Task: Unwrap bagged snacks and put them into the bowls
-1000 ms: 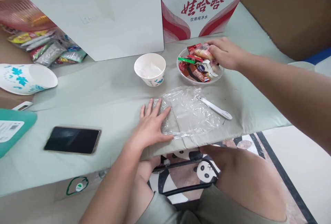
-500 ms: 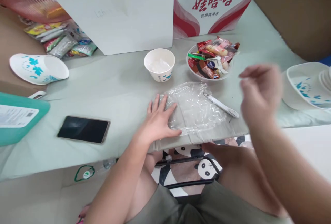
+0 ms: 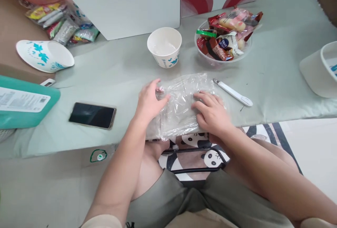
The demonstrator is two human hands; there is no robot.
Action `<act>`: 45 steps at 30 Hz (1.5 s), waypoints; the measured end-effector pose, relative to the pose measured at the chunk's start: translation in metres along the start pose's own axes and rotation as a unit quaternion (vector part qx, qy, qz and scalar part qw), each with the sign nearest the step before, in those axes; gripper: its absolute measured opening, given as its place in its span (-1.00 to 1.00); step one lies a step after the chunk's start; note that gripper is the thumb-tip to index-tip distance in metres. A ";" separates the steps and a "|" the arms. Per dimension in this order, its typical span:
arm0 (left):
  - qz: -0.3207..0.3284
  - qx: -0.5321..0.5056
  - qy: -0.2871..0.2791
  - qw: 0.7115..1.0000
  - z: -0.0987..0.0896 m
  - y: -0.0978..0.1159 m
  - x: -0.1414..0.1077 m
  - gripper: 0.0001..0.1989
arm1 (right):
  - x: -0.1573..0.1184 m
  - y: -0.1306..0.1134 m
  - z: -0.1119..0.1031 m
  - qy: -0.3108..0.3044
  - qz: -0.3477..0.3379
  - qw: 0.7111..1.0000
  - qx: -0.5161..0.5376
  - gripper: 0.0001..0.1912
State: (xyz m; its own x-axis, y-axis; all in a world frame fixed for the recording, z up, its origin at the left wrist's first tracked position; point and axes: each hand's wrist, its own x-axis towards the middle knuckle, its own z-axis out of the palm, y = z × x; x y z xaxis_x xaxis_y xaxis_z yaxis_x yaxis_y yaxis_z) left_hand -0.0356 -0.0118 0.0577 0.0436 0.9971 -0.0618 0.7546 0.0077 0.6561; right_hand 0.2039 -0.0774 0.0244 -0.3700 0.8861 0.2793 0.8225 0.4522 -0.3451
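Observation:
A clear, crinkled plastic bag [image 3: 180,105] lies on the table near its front edge. My left hand [image 3: 151,99] is at the bag's left side, thumb and fingers apart around its edge. On the bag's right part rests my right hand [image 3: 212,112], palm down with fingers spread a little. To the right of the bag lies a white utility knife [image 3: 233,92]. Behind the bag stands a white paper cup [image 3: 164,47] with blue leaves. A clear bowl [image 3: 223,57] of wrapped snacks [image 3: 226,38] is at the back right.
A black phone [image 3: 92,115] lies at the left. Beyond it are a tipped paper cup [image 3: 43,56], a green package [image 3: 26,103] and bagged snacks [image 3: 63,26]. White boxes [image 3: 131,3] stand at the back, a white container [image 3: 318,70] at the far right.
My right hand has come down from the right onto the bag. My left hand has lifted from lying flat and curled at the bag's left edge. The view has shifted down.

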 end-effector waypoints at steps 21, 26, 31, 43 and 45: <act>-0.010 -0.227 -0.081 0.970 -0.025 -0.030 -0.004 -0.19 | -0.001 0.013 0.000 0.002 0.008 1.000 0.017 -0.70; -0.054 -0.298 0.151 0.941 -0.034 -0.047 0.014 -0.57 | 0.000 0.014 -0.002 0.001 0.002 1.000 0.023 -0.70; 0.025 -0.315 0.003 0.949 -0.040 -0.036 0.014 -0.60 | 0.007 0.018 -0.009 -0.069 -0.101 0.990 0.071 -0.75; 0.035 -0.185 -0.035 0.982 -0.006 -0.004 0.003 -0.84 | 0.008 0.016 -0.011 0.026 -0.089 0.994 0.050 -0.75; -0.024 -0.298 0.024 0.954 -0.009 -0.007 0.006 -0.84 | 0.008 0.019 -0.013 0.102 0.017 0.994 0.045 -0.71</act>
State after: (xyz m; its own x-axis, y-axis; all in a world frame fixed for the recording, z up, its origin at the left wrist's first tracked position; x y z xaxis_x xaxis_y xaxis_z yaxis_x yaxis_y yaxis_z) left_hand -0.0462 -0.0047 0.0595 -0.0223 0.9967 -0.0780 0.2478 0.0811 0.9654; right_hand 0.2217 -0.0629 0.0315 -0.2404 0.8658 0.4389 0.7869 0.4386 -0.4341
